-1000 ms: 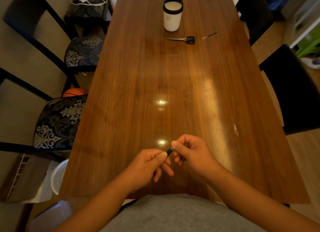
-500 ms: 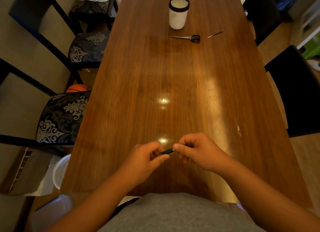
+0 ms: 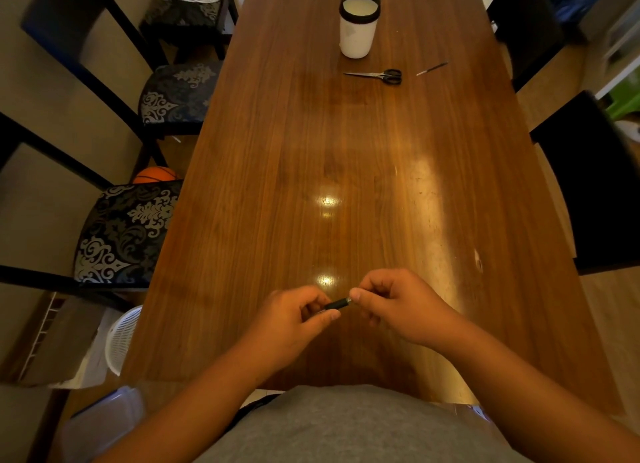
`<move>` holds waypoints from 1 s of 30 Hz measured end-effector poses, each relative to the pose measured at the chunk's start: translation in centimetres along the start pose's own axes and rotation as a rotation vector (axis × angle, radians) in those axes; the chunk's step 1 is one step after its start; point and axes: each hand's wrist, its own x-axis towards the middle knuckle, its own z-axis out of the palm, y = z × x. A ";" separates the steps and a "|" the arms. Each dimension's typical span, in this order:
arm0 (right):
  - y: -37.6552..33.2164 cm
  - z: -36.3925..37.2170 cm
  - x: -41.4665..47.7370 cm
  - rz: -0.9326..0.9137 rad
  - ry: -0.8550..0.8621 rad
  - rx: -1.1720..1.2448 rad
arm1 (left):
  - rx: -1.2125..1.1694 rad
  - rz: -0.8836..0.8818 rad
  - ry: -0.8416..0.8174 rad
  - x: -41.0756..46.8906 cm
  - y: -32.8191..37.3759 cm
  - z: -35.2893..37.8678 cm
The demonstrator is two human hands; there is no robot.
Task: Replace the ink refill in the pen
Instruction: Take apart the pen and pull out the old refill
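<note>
A short dark pen [image 3: 336, 304] is held level just above the near part of the wooden table [image 3: 346, 158]. My left hand [image 3: 291, 324] grips its left end and my right hand [image 3: 394, 303] pinches its right end with thumb and forefinger. Only a small black middle section shows between the fingers; both ends are hidden. A thin dark stick with a pale tip, possibly a refill [image 3: 432, 68], lies far away on the table, right of the scissors.
A white cup with a black rim [image 3: 358, 30] stands at the far end, with black-handled scissors [image 3: 377, 75] just in front of it. Patterned chairs [image 3: 128, 234] line the left side, dark chairs [image 3: 595, 185] the right. An orange basketball [image 3: 157, 175] sits on the floor at left.
The pen has tipped from slanted to nearly level, and a little more of its black body shows between my hands. Both hands keep their grip.
</note>
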 end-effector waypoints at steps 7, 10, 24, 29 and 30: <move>0.6 0.0 0.1 -0.024 -0.007 0.010 | 0.010 -0.007 -0.053 0.0 -0.4 0.5; 0.7 -0.1 0.1 -0.016 0.022 0.012 | -0.014 -0.016 -0.042 0.0 -0.4 0.7; 0.8 -0.1 0.6 -0.025 0.032 0.139 | -0.098 -0.087 -0.016 0.4 -0.2 0.5; 0.8 -0.4 0.8 -0.019 0.040 0.295 | -0.163 -0.116 -0.008 0.5 -0.3 0.4; 0.8 -0.5 0.8 -0.018 0.043 0.324 | -0.172 -0.121 -0.008 0.5 -0.4 0.4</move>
